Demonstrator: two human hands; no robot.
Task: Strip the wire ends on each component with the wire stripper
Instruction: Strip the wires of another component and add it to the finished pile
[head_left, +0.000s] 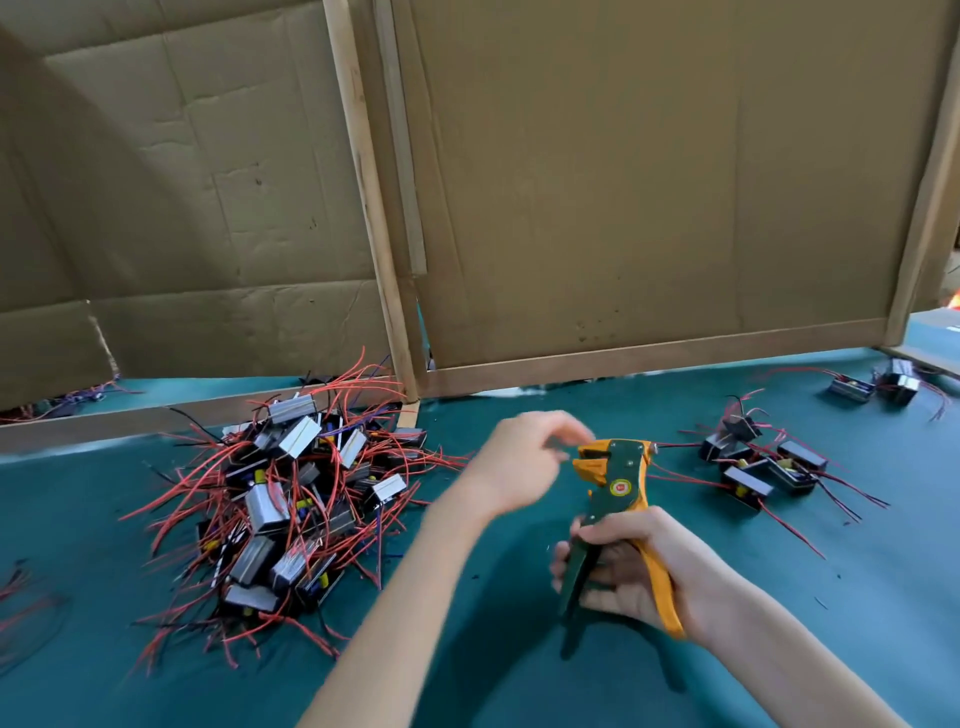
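Right hand (634, 566) grips the wire stripper (618, 483); left hand (519, 462) hovers beside it.

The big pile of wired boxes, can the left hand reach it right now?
Probably yes. The left hand looks empty, and only bare green table mat lies between it and the pile of wired components.

i see bare green mat (519, 649) right of the component pile (291, 499); beyond the pile, cardboard panels (649, 182) block passage.
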